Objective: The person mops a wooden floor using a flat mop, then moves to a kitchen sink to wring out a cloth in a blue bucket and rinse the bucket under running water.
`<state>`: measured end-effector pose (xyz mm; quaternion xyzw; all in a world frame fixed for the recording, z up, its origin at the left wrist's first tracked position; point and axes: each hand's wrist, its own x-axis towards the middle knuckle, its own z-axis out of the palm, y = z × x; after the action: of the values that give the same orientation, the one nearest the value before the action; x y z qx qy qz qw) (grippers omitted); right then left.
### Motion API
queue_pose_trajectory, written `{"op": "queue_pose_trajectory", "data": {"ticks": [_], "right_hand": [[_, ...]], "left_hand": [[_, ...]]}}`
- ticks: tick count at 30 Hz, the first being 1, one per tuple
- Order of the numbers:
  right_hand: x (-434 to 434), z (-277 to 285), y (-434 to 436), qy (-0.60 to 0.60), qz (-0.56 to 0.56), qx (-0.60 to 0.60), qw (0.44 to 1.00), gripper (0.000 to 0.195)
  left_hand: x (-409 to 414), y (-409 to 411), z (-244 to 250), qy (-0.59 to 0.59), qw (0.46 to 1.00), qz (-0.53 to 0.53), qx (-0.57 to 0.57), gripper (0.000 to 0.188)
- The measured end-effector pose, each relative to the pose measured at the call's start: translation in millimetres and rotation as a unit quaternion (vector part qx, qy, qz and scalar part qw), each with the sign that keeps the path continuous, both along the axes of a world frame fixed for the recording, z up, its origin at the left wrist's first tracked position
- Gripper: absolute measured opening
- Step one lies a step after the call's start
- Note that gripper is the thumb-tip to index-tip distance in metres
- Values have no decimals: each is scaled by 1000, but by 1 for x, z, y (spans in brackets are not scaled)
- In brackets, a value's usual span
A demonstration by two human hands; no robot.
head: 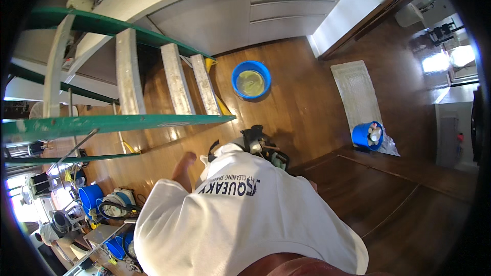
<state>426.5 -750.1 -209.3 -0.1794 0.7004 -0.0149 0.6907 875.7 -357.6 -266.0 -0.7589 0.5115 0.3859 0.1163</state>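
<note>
My left hand (188, 158) hangs beside my white T-shirt, which bears printed writing. It is small and blurred, and its fingers cannot be made out; nothing clearly shows in it. The nearest thing to it is the lower side rail of a green stepladder (184, 120) with worn metal steps. My right hand is out of view behind the shirt; only a sliver of arm shows. At my waist is a dark tool pouch (255, 134) with tools in it. Before me on the wooden floor stands a blue bucket (234, 80) holding liquid and a yellowish cloth (251, 83).
A pale mat (355, 88) lies right, with a blue bucket of bottles (360, 138) at its near end. Grey cabinets (215, 19) line the far side. A doorway frame (368, 19) is beyond right. Left stand more buckets (90, 195), a vacuum cleaner (117, 203) and another person (49, 234).
</note>
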Motion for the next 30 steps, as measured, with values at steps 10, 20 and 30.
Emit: {"op": "queue_pose_trajectory", "data": {"ticks": [10,20,30], "right_hand": [[-25,26,-127,105,89,-70,988,10],[62,-28,-333,87,338,-208,914,13],[107,-2,-342,263,466,42,844,21]], "left_hand": [[116,-316,28,122,881,393,-233,27],[96,-354,-80,-25,936,349,-35,26],[76,-356,-189,86,717,691,-18,32]]}}
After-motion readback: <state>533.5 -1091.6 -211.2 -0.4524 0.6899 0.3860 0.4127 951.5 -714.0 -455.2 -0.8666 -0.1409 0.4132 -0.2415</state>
